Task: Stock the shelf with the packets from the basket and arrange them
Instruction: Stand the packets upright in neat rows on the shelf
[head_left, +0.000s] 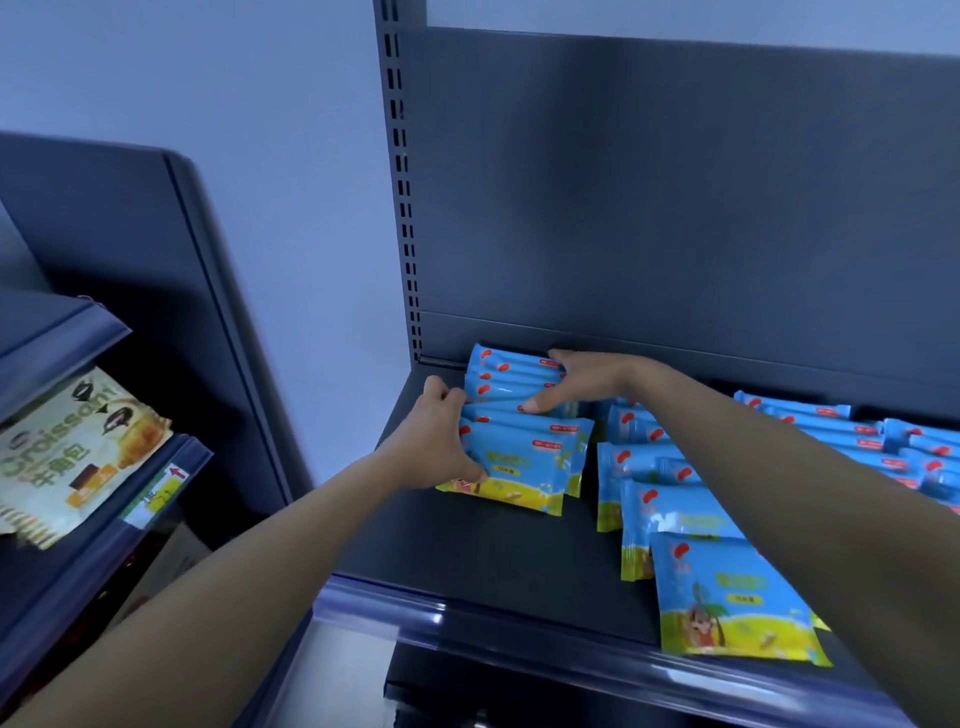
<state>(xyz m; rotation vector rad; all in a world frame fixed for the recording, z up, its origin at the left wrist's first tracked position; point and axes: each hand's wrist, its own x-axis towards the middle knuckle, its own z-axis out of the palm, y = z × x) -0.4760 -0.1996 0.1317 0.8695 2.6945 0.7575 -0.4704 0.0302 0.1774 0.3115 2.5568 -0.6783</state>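
Packets (670, 519) sit partly hidden behind the right arm (810, 499).

At the back left of the shelf (493, 545), the right hand (576, 379) covers part of the left row of packets (514, 447). The forearm (779, 493) hides much of the middle row (623, 462) (only blue edges show). The rightmost packets (852, 431) run off the picture's edge. Left of the shelf, a croissant bag (67, 452) is cut off and a price label (156, 488) is blurred.
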